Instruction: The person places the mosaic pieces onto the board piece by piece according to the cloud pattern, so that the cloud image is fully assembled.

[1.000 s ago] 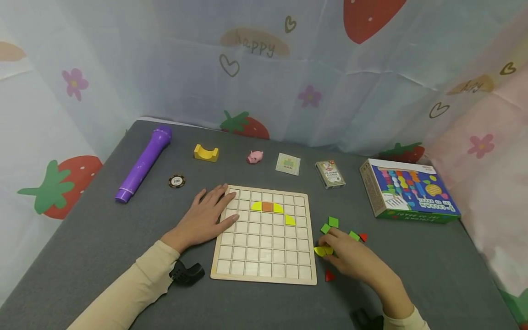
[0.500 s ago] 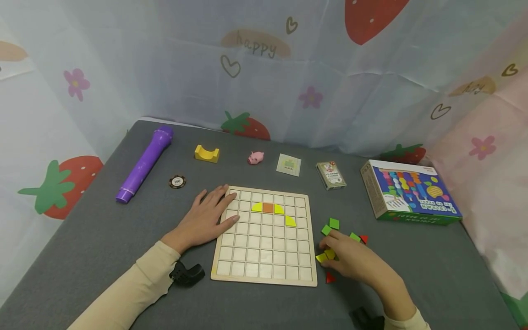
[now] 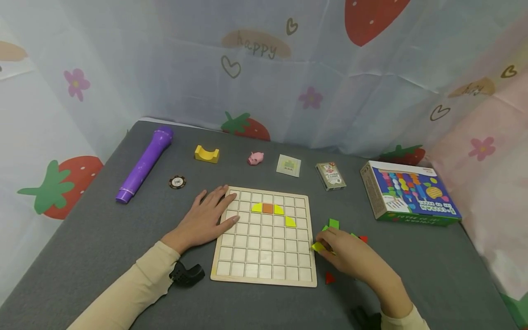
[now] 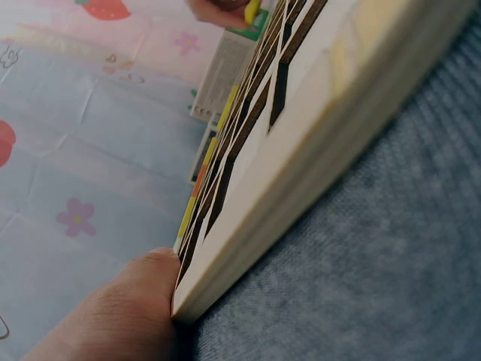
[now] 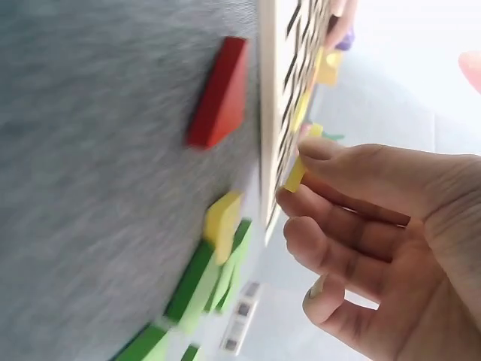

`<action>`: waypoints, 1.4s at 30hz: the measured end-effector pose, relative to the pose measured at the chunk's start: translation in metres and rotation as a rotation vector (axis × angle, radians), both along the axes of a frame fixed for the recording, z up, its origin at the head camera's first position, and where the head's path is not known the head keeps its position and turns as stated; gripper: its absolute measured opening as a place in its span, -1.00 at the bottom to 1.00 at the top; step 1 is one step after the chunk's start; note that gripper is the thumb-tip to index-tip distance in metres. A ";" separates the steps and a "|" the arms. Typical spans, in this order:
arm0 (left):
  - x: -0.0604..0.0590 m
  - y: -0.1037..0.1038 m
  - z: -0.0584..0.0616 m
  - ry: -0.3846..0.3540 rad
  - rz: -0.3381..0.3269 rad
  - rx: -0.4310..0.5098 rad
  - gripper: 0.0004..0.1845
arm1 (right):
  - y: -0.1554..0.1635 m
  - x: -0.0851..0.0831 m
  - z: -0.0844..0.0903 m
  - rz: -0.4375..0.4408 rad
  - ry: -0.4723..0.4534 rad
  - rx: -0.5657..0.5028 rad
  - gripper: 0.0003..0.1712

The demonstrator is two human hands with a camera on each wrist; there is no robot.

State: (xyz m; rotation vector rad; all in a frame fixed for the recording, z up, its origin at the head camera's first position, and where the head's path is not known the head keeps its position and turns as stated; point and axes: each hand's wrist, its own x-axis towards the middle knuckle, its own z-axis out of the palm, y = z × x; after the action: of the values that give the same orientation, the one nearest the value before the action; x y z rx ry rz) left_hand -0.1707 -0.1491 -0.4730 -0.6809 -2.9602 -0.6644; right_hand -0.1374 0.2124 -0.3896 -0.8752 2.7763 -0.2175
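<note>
My left hand [image 3: 202, 220] lies flat with fingers spread on the left edge of a wooden grid board [image 3: 261, 270]. In the left wrist view its thumb [image 4: 139, 297] rests at the board's corner. Beside the board's right edge, my right hand [image 3: 350, 252] pinches a small yellow tile [image 5: 295, 174] between thumb and index finger, lifted off the table. Another yellow tile [image 5: 222, 226] lies below, close to several green tiles [image 5: 192, 282]. A red triangular tile [image 3: 330, 277] sits nearer me. Set in the grid are an orange square [image 3: 267, 208] and three yellow rounded tiles [image 3: 290, 222].
Along the back stand a purple microphone [image 3: 144, 165], a yellow cradle-shaped block [image 3: 206, 155], a pink pig [image 3: 255, 158], a pattern card [image 3: 288, 165], a playing-card box [image 3: 331, 176] and a colourful game box [image 3: 412, 192]. A poker chip [image 3: 177, 182] lies left of the board.
My right hand has picked a yellow tile out of the loose pieces and raised it slightly toward the board's right edge. My left hand has stayed still.
</note>
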 end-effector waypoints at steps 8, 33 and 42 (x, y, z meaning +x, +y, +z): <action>0.000 0.002 0.000 -0.004 -0.001 0.001 -0.26 | -0.022 -0.009 -0.001 0.145 0.093 -0.051 -0.73; -0.001 0.001 0.000 0.019 0.005 0.006 -0.27 | -0.044 -0.029 -0.010 0.162 0.099 -0.071 -0.72; 0.000 0.000 -0.002 -0.003 0.011 -0.010 -0.27 | -0.045 -0.032 -0.012 0.159 0.102 -0.068 -0.70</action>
State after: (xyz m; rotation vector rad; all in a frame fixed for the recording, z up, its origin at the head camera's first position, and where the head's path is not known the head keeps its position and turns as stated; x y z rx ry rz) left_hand -0.1711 -0.1487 -0.4747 -0.6649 -2.9695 -0.6505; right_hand -0.1693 0.1679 -0.4013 -1.1488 2.7880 -0.2477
